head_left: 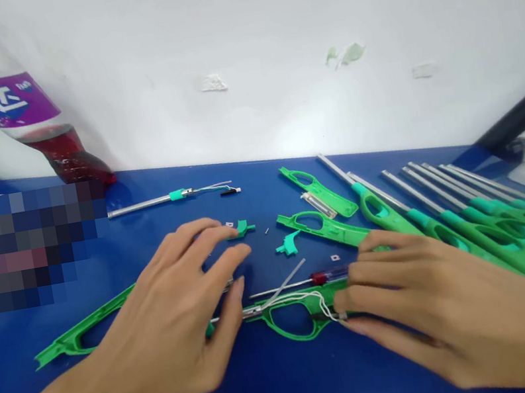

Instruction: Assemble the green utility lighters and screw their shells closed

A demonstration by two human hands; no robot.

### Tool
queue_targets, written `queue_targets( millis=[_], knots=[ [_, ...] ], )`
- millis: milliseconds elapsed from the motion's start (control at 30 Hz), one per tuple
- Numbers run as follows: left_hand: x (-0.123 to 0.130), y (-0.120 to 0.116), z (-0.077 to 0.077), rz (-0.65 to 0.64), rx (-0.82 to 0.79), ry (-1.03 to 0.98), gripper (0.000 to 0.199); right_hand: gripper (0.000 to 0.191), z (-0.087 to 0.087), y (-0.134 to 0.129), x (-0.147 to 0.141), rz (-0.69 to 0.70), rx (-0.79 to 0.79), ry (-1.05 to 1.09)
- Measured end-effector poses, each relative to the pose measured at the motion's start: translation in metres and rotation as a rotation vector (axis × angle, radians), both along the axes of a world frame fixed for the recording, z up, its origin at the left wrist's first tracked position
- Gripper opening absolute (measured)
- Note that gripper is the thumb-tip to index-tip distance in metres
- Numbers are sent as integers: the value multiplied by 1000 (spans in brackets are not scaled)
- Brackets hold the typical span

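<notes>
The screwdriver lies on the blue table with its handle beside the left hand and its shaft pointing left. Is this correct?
Not the left hand: in the head view, the screwdriver lies on the blue table, handle by the right hand, shaft pointing left.

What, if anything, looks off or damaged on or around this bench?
Ragged patches, maybe torn tape, mark the white wall. The drink bottle seems out of place beside small loose parts. Open green shells and teal pieces lie spread out; no visible spill or obvious breakage.

Bottle (19, 96) at back left, screwdriver (327, 275) just behind front shell (293, 335), wires (299, 295) across shell, lighters (517, 248) at right
</notes>
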State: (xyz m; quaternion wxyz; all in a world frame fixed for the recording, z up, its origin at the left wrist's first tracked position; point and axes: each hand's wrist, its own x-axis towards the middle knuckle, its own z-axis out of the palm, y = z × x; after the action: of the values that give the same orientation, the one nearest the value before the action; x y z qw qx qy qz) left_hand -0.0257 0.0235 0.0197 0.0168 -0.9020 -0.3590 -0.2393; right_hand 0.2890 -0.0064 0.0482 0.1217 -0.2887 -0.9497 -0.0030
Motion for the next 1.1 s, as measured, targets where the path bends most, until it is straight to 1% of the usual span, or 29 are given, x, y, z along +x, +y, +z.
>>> queue_targets(
  millis=[67, 133, 200, 300, 433, 567, 767, 833, 1000, 1100],
  knots=[
    [-4, 8, -6, 19, -29, 16, 38, 26, 0, 1, -1, 3, -46, 15],
    [-7, 14, -12, 24, -59, 39, 41, 25, -1, 2, -1, 1, -78, 23],
    [-9, 16, -15, 28, -71, 50, 41, 23, -1, 2, -1, -3, -90, 15],
    [-10, 16, -16, 27, -75, 36, 38, 19, -1, 1, -1, -11, -90, 9],
    [-8, 15, -13, 13, -78, 14, 33, 19, -1, 2, -2, -2, -75, 13],
    [-5, 17, -12, -11, -48, -3, 29, 22, 0, 2, -4, 5, -84, 13],
    [-5, 19, -4, -95, 126, -50, 13, 30, 1, 1, -2, 7, -78, 40],
    [-7, 17, 0, -110, 162, -69, 13, 30, 1, 2, -2, -3, -74, 36],
    [-5, 9, 9, -164, 193, -131, 10, 25, 1, 2, -1, -23, -79, 20],
    [0, 3, 12, -213, 200, -131, 15, 26, 1, 2, -1, -22, -82, 21]
  ],
)
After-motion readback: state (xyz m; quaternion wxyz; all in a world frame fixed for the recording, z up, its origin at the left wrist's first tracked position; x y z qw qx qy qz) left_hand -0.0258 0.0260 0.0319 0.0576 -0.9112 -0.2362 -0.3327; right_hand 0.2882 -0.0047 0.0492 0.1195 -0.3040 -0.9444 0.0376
